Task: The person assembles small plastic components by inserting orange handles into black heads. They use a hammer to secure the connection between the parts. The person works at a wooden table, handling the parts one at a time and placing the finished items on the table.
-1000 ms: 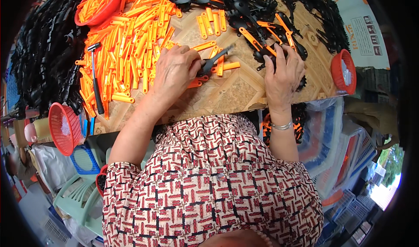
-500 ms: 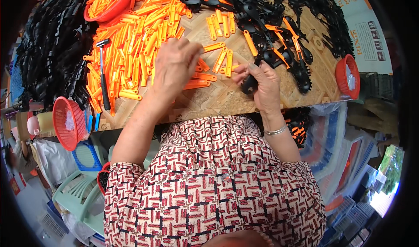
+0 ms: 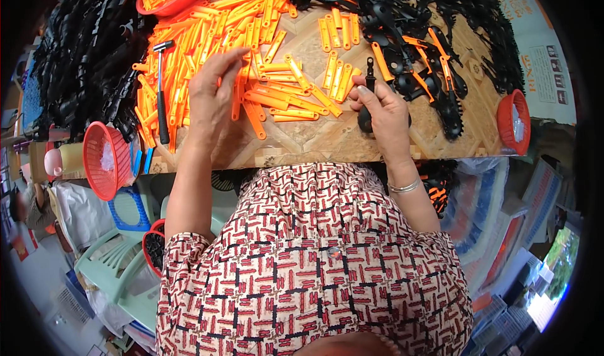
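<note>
My left hand is over the near side of a heap of orange plastic handle pieces, its fingers stretched and apart. Nothing shows in its grasp, though its fingertips are close to the loose pieces. At the right, my right hand pinches a black plastic piece between thumb and fingers. That piece's narrow tip, with a small hole, points away from me; a dark rounded part shows below the fingers. Just left of this hand lies a small row of orange pieces.
A hammer lies on the heap's left side. Black toothed parts, some with orange pieces, cover the table's right. Red baskets stand at both front corners. More black parts are piled far left. A red basin holds orange pieces.
My left hand has moved left and its fingers have spread. More orange pieces lie in the middle near the row. The black piece in my right hand has turned, its narrow tip now showing upward.
</note>
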{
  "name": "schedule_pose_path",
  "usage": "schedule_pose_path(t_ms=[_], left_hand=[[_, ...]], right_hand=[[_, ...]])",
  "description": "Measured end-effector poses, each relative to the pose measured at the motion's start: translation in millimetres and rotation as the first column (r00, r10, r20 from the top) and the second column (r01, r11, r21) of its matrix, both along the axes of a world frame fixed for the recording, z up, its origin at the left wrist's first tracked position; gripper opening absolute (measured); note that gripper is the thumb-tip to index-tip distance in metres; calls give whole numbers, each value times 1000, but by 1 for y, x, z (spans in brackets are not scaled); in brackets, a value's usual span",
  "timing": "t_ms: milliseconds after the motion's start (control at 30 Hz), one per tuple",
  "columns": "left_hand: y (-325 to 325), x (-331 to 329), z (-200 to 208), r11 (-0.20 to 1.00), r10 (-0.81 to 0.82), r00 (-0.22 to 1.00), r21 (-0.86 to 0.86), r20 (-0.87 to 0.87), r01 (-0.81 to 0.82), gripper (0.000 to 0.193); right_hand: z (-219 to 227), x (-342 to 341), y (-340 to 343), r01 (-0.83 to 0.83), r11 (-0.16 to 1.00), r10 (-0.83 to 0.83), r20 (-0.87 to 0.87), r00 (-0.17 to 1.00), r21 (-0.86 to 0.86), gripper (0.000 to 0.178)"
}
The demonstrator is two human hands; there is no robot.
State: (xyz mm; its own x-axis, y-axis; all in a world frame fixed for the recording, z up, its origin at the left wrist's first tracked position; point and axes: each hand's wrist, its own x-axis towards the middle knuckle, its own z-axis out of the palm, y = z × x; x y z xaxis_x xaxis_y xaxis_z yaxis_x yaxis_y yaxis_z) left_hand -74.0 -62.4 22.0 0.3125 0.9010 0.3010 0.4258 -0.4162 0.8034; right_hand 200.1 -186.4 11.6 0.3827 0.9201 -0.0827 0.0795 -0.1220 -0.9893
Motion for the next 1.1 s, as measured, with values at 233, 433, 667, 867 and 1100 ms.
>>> schedule_pose_path(t_ms=[233,433,667,867,1100], left_hand=[[-44,0,-9,946,26,957,317,-288,70,27],[-24,24,4,874,-87,909,406,-409,267,32],[19,44,-9,817,-213,841,382,-497,432,25],[16,19,-13,856,-179,918,403,-355,323,15],[26,46,-6,892,-53,821,343,-569,295,16]], right_hand=[[-3,0,0,-44,997,33,145,989,68,23],[-5,2,3,-90,994,77,203,976,60,23],[1,-1,-10,-61,996,58,45,997,65,20],[-10,8,-18,-75,996,72,58,996,51,19],[1,-5,-6,-129,990,128,22,991,50,21]])
